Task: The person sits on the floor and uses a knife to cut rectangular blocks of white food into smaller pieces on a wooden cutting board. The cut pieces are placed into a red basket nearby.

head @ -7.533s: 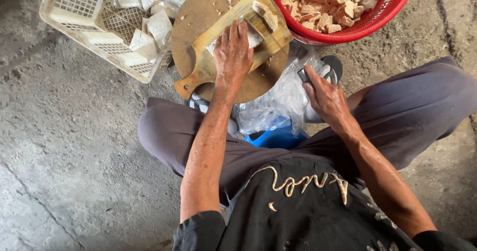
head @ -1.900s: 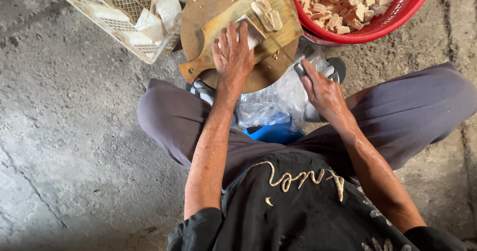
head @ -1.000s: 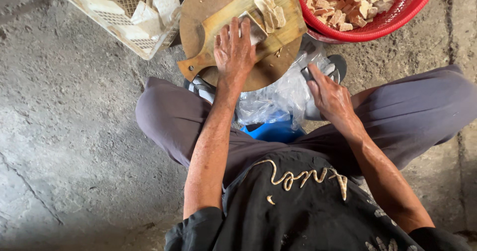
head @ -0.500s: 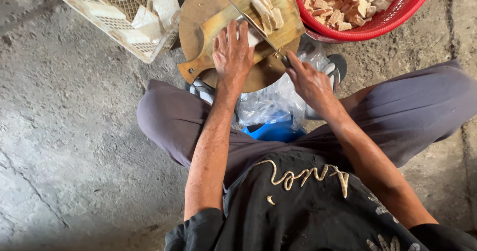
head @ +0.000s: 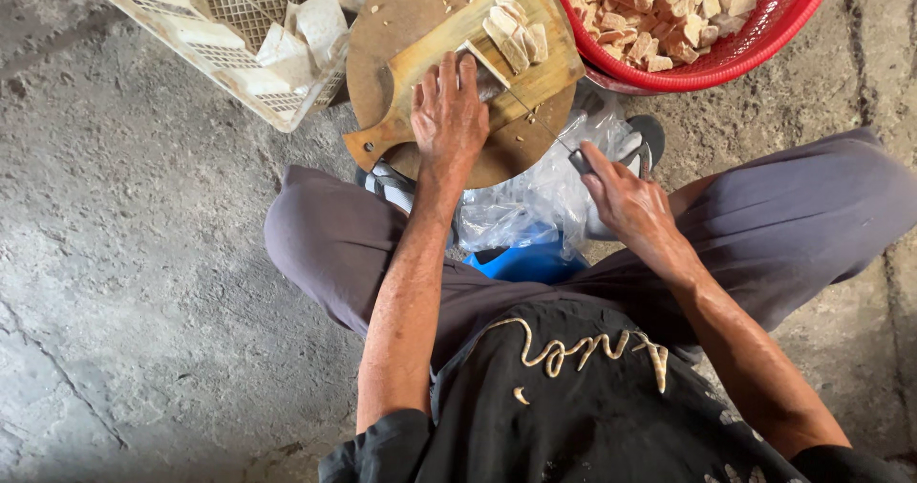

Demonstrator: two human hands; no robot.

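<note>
My left hand (head: 449, 110) lies flat on a pale block, pressing it onto a small wooden cutting board (head: 435, 58) with a handle. The board rests on a round wooden block (head: 401, 10). My right hand (head: 626, 201) is closed around the dark handle of a knife (head: 535, 125); its thin blade runs up-left across the board to the fingertips of my left hand. Several cut pale slices (head: 516, 36) lie on the board's far end, just beyond the blade.
A red mesh basket (head: 755, 48) full of cut pale pieces stands at the top right. A white plastic crate (head: 191, 48) with larger pale blocks is at the top left. A clear plastic bag (head: 535, 201) and something blue (head: 521, 261) lie between my knees. The floor is rough concrete.
My right hand has drawn back towards my knee with the knife, pulling the blade across the board. My left hand has stayed on the block.
</note>
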